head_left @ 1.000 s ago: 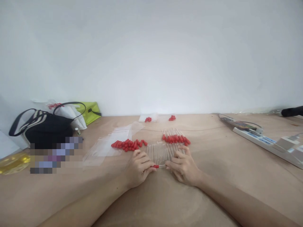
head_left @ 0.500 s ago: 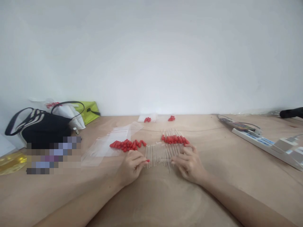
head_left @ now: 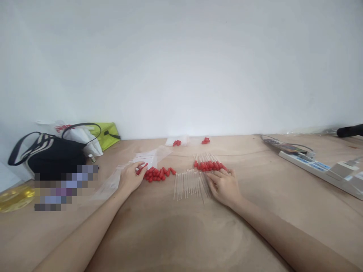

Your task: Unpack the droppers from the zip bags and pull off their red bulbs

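My left hand rests at the left end of a pile of loose red caps, its fingers pinched on one red cap. My right hand lies on the right side of a row of clear thin tubes, fingers spread flat over them. Behind this row lies a bunch of tubes with red caps fitted. Clear plastic bags lie under and behind my left hand.
A black striped bag, a white bag and a green bag stand at the back left. A white power strip runs along the right. Two small heaps of red caps lie near the wall on the wooden table.
My left hand has left the front of the tube row and moved left and away to the red cap pile. My right hand has shifted slightly back along the tubes.
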`<action>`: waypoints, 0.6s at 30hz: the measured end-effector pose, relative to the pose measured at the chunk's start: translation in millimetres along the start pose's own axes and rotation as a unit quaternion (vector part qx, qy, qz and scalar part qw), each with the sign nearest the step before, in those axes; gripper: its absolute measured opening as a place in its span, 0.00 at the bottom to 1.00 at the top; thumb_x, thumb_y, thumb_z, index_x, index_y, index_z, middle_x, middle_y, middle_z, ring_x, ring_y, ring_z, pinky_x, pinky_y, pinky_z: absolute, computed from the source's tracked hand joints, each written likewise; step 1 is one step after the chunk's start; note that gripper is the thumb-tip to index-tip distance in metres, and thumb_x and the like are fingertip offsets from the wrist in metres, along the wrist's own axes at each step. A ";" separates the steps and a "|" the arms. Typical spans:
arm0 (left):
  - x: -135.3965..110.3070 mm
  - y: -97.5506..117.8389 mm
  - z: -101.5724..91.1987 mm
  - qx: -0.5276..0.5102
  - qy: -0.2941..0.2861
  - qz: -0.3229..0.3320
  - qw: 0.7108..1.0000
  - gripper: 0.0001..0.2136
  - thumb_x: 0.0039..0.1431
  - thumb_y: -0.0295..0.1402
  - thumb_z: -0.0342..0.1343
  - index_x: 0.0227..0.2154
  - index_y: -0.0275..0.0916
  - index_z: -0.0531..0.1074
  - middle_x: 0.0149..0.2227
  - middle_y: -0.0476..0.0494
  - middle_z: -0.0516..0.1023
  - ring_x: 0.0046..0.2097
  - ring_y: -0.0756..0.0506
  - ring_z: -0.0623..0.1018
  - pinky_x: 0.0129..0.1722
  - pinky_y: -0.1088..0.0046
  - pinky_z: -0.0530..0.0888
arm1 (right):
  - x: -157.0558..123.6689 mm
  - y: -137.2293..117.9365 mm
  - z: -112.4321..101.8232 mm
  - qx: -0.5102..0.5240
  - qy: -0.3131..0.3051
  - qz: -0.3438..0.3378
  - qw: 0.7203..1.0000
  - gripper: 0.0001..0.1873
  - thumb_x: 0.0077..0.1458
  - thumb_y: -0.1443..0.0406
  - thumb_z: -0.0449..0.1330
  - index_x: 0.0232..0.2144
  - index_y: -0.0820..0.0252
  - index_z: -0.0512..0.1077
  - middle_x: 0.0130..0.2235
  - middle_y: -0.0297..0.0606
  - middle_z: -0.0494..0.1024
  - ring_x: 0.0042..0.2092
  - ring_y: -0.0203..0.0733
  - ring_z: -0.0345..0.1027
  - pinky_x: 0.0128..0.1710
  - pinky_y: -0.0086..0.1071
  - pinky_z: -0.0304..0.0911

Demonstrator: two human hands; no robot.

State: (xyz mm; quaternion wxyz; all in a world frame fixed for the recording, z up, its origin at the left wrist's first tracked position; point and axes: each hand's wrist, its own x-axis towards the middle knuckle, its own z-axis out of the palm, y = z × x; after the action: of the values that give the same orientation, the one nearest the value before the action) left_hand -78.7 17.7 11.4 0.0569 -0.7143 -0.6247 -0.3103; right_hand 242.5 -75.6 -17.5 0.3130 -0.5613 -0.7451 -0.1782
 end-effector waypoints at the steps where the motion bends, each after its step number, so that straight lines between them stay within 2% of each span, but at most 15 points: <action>1: -0.8 -0.2 1.7 0.002 -0.007 0.002 1.000 0.16 0.49 0.41 0.47 0.36 0.38 0.71 0.31 0.45 0.75 0.31 0.46 0.73 0.33 0.71 0.68 | -0.5 -0.3 -0.4 -0.002 -0.010 -0.007 1.000 0.12 0.54 0.66 0.49 0.34 0.55 0.73 0.27 0.35 0.75 0.33 0.38 0.61 0.36 0.35 0.42; 4: -3.5 0.9 2.2 0.016 0.008 0.023 1.000 0.16 0.50 0.42 0.47 0.35 0.38 0.72 0.33 0.43 0.75 0.35 0.44 0.73 0.36 0.69 0.67 | -1.8 -1.3 -1.9 -0.006 -0.036 -0.030 0.999 0.13 0.55 0.61 0.49 0.36 0.57 0.71 0.29 0.37 0.74 0.34 0.40 0.61 0.36 0.36 0.42; 7: -7.6 7.8 -2.1 0.052 0.063 0.060 0.995 0.14 0.52 0.41 0.47 0.32 0.40 0.73 0.34 0.43 0.75 0.39 0.42 0.71 0.40 0.66 0.65 | -2.4 -1.7 -4.7 0.004 -0.052 -0.040 0.998 0.16 0.55 0.57 0.49 0.38 0.58 0.71 0.29 0.38 0.74 0.35 0.40 0.61 0.37 0.36 0.43; 9: -11.0 18.7 -5.0 0.065 0.096 0.085 0.990 0.11 0.52 0.40 0.48 0.29 0.41 0.73 0.35 0.44 0.74 0.39 0.41 0.70 0.41 0.65 0.63 | -2.7 -1.5 -7.6 0.027 -0.060 -0.049 0.997 0.19 0.53 0.54 0.50 0.41 0.58 0.70 0.30 0.39 0.73 0.35 0.41 0.61 0.37 0.36 0.44; 11: -13.6 35.5 -6.0 0.051 0.099 0.116 0.987 0.10 0.52 0.38 0.49 0.25 0.41 0.73 0.35 0.44 0.73 0.39 0.43 0.69 0.42 0.65 0.63 | -3.2 -0.8 -10.8 0.061 -0.071 -0.076 0.993 0.26 0.49 0.48 0.51 0.44 0.58 0.69 0.33 0.40 0.73 0.36 0.42 0.61 0.38 0.36 0.45; 13: -14.3 57.5 -3.7 0.025 0.062 0.150 0.986 0.08 0.50 0.37 0.51 0.22 0.40 0.72 0.35 0.44 0.72 0.40 0.43 0.69 0.43 0.66 0.63 | -3.8 0.1 -13.2 0.090 -0.084 -0.109 0.986 0.34 0.42 0.42 0.53 0.45 0.58 0.68 0.35 0.41 0.73 0.37 0.43 0.60 0.39 0.37 0.46; 15: -11.9 82.5 2.5 0.014 -0.003 0.176 0.984 0.08 0.49 0.37 0.53 0.21 0.40 0.72 0.37 0.44 0.71 0.42 0.43 0.68 0.42 0.65 0.63 | -4.2 0.8 -14.4 0.106 -0.096 -0.129 0.981 0.40 0.37 0.39 0.54 0.46 0.58 0.67 0.36 0.42 0.72 0.37 0.43 0.60 0.39 0.38 0.46; 18: -2.2 119.0 17.8 0.017 -0.092 0.187 0.978 0.08 0.49 0.39 0.53 0.24 0.41 0.73 0.36 0.44 0.71 0.42 0.42 0.67 0.41 0.63 0.63 | -3.7 1.0 -13.9 0.105 -0.099 -0.129 0.981 0.40 0.37 0.39 0.53 0.46 0.58 0.66 0.36 0.42 0.72 0.37 0.43 0.60 0.39 0.38 0.47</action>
State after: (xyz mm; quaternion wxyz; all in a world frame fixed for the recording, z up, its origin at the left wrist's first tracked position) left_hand 38.2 -1.1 32.5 0.0683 -0.8427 -0.4884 -0.2160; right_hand 247.8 -86.6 -9.8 0.2687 -0.4394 -0.8533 -0.0815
